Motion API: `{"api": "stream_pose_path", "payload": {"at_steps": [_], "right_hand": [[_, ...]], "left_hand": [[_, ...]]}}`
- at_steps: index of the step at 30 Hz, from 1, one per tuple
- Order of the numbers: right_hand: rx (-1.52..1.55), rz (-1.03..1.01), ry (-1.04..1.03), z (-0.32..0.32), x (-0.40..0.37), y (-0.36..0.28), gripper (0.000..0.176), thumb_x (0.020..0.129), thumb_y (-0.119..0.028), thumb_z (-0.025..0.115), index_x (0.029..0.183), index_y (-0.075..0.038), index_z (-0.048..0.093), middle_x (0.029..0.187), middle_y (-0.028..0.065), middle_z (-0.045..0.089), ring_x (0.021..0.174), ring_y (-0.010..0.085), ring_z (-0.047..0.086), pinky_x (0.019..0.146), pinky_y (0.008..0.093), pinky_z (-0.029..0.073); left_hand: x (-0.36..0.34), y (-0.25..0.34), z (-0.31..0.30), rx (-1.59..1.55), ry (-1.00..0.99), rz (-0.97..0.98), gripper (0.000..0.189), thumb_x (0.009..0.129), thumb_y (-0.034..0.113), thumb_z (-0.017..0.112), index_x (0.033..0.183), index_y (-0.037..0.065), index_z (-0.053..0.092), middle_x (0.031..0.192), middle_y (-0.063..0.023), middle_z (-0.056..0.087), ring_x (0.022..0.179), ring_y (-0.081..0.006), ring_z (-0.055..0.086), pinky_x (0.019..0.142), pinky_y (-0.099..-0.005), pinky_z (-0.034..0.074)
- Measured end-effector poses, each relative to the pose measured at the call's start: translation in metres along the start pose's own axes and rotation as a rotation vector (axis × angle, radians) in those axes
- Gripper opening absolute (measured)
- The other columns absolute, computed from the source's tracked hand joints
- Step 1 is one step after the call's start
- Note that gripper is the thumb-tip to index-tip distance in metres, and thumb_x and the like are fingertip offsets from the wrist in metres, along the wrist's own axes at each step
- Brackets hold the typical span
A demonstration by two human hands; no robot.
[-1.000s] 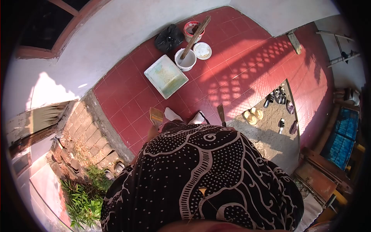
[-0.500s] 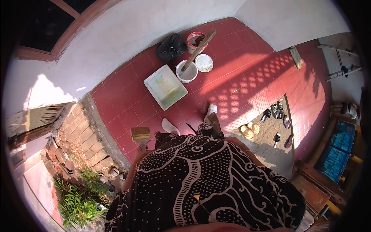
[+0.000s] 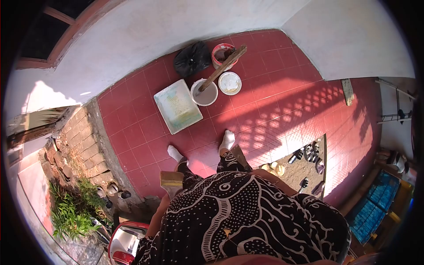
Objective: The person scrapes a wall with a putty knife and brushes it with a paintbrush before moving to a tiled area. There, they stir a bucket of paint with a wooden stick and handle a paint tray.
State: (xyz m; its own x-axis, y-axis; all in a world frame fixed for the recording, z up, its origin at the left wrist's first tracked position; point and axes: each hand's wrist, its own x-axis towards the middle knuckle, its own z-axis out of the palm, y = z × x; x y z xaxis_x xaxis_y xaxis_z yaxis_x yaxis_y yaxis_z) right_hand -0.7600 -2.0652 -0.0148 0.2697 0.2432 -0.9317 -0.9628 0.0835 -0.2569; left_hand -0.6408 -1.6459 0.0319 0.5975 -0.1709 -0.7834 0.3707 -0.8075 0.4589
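My left hand [image 3: 164,204], partly covered by the patterned black cloth, is closed on a wide brush [image 3: 171,179] with its bristles pointing forward. On the other side, my right hand [image 3: 261,173] is mostly hidden at the cloth's edge; a flat brownish tool [image 3: 240,157] sticks out from it beside my leg. Ahead on the red tiles lies a white tray [image 3: 178,107] with greenish stains. A white bucket [image 3: 205,98] touches or nearly touches its right side, with a wooden stick [image 3: 223,67] leaning in it. A round white lid [image 3: 230,83] sits beside the bucket.
Behind the bucket are a black plastic bag [image 3: 192,59] and a red-rimmed bucket [image 3: 224,55], near the wall [image 3: 185,22]. Sandals [image 3: 311,152] lie on a sandy patch at right. A board [image 3: 347,92] stands by the wall corner. Plants [image 3: 73,216] grow at lower left.
The view has shifted, so tray, buckets and feet sit lower or farther left. A red-and-white object now shows at lower left. Both hands keep their places beside the body.
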Motion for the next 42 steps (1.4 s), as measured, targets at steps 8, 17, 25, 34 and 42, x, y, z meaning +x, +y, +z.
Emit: {"api": "stream_pose_path", "payload": {"at_steps": [8,17,25,34,42], "right_hand": [[0.195,0.08,0.29,-0.049,0.048,-0.059,0.017,0.078,-0.017,0.057,0.085,-0.001,0.058,0.076,0.0119,0.061,0.056,0.0208,0.057,0.053,0.0313,0.047],[-0.864,-0.199,1.074,-0.149,0.262,-0.09,0.026,0.082,-0.024,0.048,0.09,-0.001,0.056,0.09,0.0226,0.061,0.088,0.0369,0.06,0.071,0.0447,0.05],[-0.724,-0.266,1.213,-0.222,0.404,-0.13,0.025,0.083,-0.019,0.049,0.092,0.003,0.054,0.091,0.0253,0.06,0.087,0.0393,0.06,0.075,0.0471,0.049],[-0.967,-0.301,1.253,-0.274,0.452,-0.163,0.04,0.069,-0.021,0.062,0.103,-0.001,0.059,0.094,0.0205,0.061,0.084,0.0341,0.061,0.076,0.0415,0.049],[-0.674,-0.492,0.59,-0.28,0.291,-0.27,0.048,0.064,-0.013,0.064,0.109,0.002,0.055,0.093,0.0082,0.061,0.076,0.0176,0.061,0.063,0.0303,0.05]], "left_hand": [[-0.022,0.04,-0.074,-0.479,-0.496,-0.462,0.048,0.07,-0.002,0.066,0.115,0.006,0.05,0.09,-0.0049,0.062,0.056,-0.0083,0.053,0.045,-0.0213,0.039],[0.15,0.019,-0.066,-0.586,-0.119,-0.359,0.022,0.074,-0.002,0.06,0.088,0.007,0.046,0.053,-0.0035,0.051,0.038,-0.0077,0.042,0.031,-0.0217,0.03],[0.294,0.038,-0.014,-0.811,-0.01,-0.029,0.008,0.079,0.001,0.054,0.081,0.003,0.047,0.055,-0.0067,0.051,0.032,-0.0074,0.037,0.03,-0.0213,0.032],[0.37,0.054,-0.018,-0.704,-0.163,0.138,0.008,0.079,0.001,0.054,0.081,0.003,0.047,0.068,-0.0097,0.057,0.034,-0.0064,0.04,0.03,-0.0211,0.035],[0.385,0.121,-0.027,-0.556,-0.106,0.419,0.01,0.078,0.001,0.055,0.08,0.006,0.047,0.074,-0.009,0.06,0.038,-0.0046,0.042,0.03,-0.0208,0.035]]}}
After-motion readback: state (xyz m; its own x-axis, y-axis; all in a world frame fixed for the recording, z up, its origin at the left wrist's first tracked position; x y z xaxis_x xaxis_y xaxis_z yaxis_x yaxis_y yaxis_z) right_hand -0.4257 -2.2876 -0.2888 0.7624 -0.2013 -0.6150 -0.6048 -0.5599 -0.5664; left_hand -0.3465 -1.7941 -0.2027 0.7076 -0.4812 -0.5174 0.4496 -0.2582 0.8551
